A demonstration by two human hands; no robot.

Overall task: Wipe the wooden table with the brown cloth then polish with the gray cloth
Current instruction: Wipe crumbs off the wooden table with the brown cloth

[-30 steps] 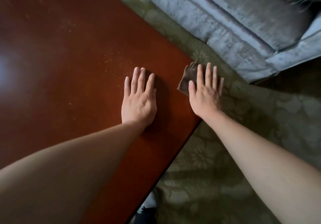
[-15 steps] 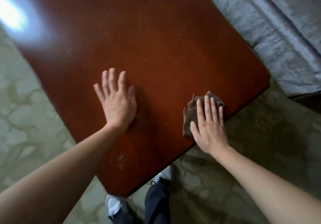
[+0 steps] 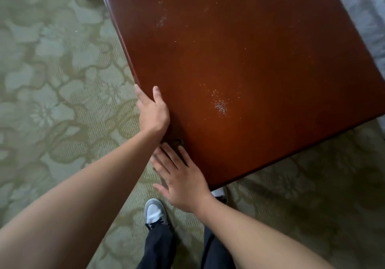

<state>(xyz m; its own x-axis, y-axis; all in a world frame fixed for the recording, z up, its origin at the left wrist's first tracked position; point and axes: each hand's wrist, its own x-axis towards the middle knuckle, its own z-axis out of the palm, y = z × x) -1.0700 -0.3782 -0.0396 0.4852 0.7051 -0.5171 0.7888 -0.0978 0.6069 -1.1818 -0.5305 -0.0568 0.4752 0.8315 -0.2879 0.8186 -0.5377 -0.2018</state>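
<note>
Looking down from the head cam: right hand (image 3: 182, 178) has slid across to the counter's (image 3: 270, 60) near corner, lower middle of frame, fingers (image 3: 166, 161) flat, brown cloth (image 3: 176, 142) barely peeking out past them. Left hand (image 3: 153, 112) now grips the left edge. Dusty patches (image 3: 220, 106) remain, so wiping's unfinished imo.

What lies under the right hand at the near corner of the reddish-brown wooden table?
Only a dark fold on the wooden table, probably the brown cloth, shows past the right hand's fingers; the hand covers the rest.
</note>
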